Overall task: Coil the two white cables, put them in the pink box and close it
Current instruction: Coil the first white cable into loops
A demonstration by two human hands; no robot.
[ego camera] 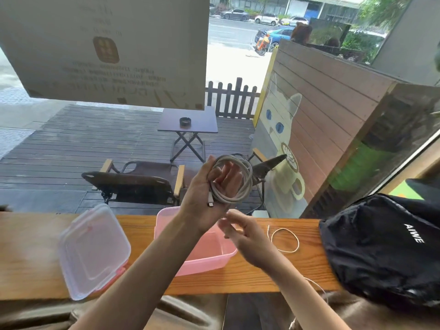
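The left hand (209, 196) is raised above the pink box (204, 248), gripping a coiled white cable (234, 181) looped around its fingers. The right hand (242, 234), blurred, hovers just below with fingers loose and empty. The second cable (284, 239) lies uncoiled on the tabletop (31, 246) between box and black bag (381, 248); the clear lid (94, 251) rests left of the box.

White letters reading "AIWE" stand on the black bag (385, 248), right of the right grip (247, 236). Print on the window poster (104, 51) is mirrored, illegible.
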